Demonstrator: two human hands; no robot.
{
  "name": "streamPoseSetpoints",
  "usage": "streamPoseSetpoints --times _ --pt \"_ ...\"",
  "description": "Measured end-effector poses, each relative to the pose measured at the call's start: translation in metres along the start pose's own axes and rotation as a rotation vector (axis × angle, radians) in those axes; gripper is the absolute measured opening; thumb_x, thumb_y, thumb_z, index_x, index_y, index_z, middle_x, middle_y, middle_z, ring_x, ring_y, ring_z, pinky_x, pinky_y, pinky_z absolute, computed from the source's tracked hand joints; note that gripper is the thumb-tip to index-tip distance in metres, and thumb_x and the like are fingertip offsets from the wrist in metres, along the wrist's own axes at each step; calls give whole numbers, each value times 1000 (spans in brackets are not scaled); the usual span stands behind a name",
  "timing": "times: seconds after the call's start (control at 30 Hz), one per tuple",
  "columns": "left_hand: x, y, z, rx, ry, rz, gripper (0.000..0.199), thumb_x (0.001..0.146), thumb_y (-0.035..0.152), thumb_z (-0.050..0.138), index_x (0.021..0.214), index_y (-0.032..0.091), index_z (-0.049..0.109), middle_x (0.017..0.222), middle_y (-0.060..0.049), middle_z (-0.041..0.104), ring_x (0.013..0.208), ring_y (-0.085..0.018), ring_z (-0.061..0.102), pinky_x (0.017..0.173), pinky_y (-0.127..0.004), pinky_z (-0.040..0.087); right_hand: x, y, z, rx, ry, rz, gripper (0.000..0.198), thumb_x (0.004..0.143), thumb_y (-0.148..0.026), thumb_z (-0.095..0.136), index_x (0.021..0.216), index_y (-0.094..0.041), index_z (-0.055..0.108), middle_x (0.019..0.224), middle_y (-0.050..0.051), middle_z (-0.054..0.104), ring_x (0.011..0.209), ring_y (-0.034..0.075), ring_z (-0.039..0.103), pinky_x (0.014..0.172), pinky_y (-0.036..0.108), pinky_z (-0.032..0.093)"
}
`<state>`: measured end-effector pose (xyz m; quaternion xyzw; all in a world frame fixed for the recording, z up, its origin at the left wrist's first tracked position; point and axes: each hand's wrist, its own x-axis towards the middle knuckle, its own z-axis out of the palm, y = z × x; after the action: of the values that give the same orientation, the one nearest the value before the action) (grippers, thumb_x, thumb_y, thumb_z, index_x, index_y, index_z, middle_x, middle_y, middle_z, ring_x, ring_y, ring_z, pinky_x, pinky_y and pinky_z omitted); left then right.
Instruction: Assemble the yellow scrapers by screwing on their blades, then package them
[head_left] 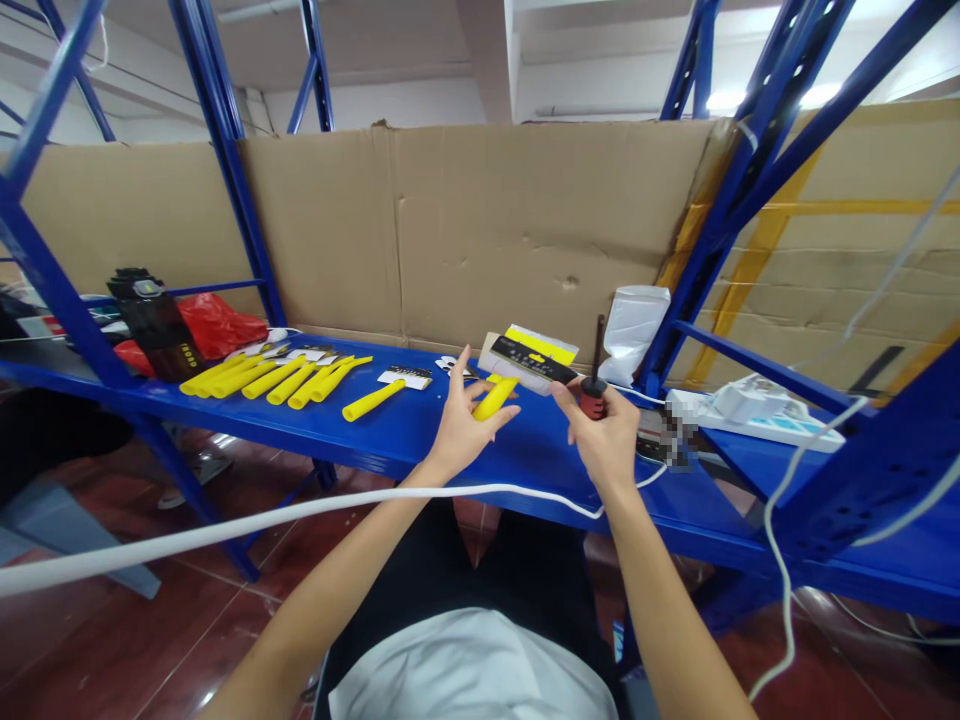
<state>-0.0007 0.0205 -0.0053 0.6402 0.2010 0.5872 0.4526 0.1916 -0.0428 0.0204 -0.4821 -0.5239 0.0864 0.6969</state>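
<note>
My left hand point(459, 425) is closed around the yellow handle point(495, 399) of a tool, its index finger pointing up. The tool's far end is covered by a black, white and yellow card sleeve point(534, 358). My right hand point(609, 435) grips a screwdriver point(592, 396) with a red and black handle, its dark shaft pointing upward. Fingers of that same hand also touch the right edge of the card sleeve. To the left, a single yellow-handled tool point(375, 399) with a card on its end lies on the blue shelf point(330, 437).
Several yellow-handled tools point(259, 380) lie in a row farther left. Behind them are a dark bottle point(157, 325) and a red plastic bag point(225, 322). A power strip point(757, 415) sits at the right. A white cable point(300, 515) crosses in front, below my hands. Cardboard point(480, 220) walls the back.
</note>
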Motion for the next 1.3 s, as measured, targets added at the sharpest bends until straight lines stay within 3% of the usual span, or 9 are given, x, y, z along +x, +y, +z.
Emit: streamPoseSetpoints --times 0.23,0.43,0.57,0.67,0.73,0.83,1.03,1.2,1.3 --pt "-1 5 0 132 3 -13 93 87 39 98 166 24 49 126 -12 83 92 -22 84 61 -22 58 4 2 -1 91 124 -23 44 92 -65 89 91 -25 72 84 2 78 40 13 52 37 32 40" --pt "-4 5 1 221 -9 70 58 95 34 90 145 23 62 115 -8 82 104 -26 86 84 -32 67 2 2 -1 136 145 -40 42 93 -63 90 97 -25 71 82 -2 72 40 11 53 36 29 42" --pt "-6 3 -1 403 -2 174 54 98 30 86 147 25 64 116 -7 80 104 -25 85 99 -39 67 2 1 0 147 189 -58 43 92 -62 92 95 -25 71 75 -3 65 40 12 53 36 30 41" --pt "-10 3 0 595 -10 314 58 103 29 77 159 30 62 132 -11 79 120 -30 82 105 -42 65 1 -1 1 172 216 -81 43 91 -61 93 91 -24 71 74 -3 67 38 11 52 35 30 38" --pt "-12 5 2 708 -41 379 54 109 30 68 163 32 64 140 -14 78 125 -31 79 102 -40 65 0 -3 2 195 217 -100 43 89 -60 95 90 -24 71 73 -3 69 37 11 53 35 29 38" --pt "-14 13 5 793 -67 377 47 114 33 59 160 30 71 133 -15 79 107 -28 80 87 -32 64 -4 -8 2 213 155 -128 42 86 -56 98 95 -24 72 74 -2 76 37 12 56 35 29 40" --pt "-12 40 -2 523 68 373 38 111 42 71 146 30 79 110 -12 80 106 -29 78 93 -37 64 -12 -20 3 301 26 -218 35 96 -54 91 104 -26 72 101 8 90 42 15 65 37 29 46" --pt "-4 54 -14 111 144 153 41 108 61 74 131 27 74 78 3 64 52 -12 57 51 -25 50 -12 -20 2 337 24 -211 34 101 -54 86 103 -25 69 102 11 91 70 28 86 40 28 48" --pt "0 60 -16 -78 105 76 47 103 69 77 109 25 63 75 8 59 41 -6 48 41 -23 43 -9 -15 0 334 10 -211 32 102 -52 86 100 -24 71 100 11 90 71 27 86 39 27 45"
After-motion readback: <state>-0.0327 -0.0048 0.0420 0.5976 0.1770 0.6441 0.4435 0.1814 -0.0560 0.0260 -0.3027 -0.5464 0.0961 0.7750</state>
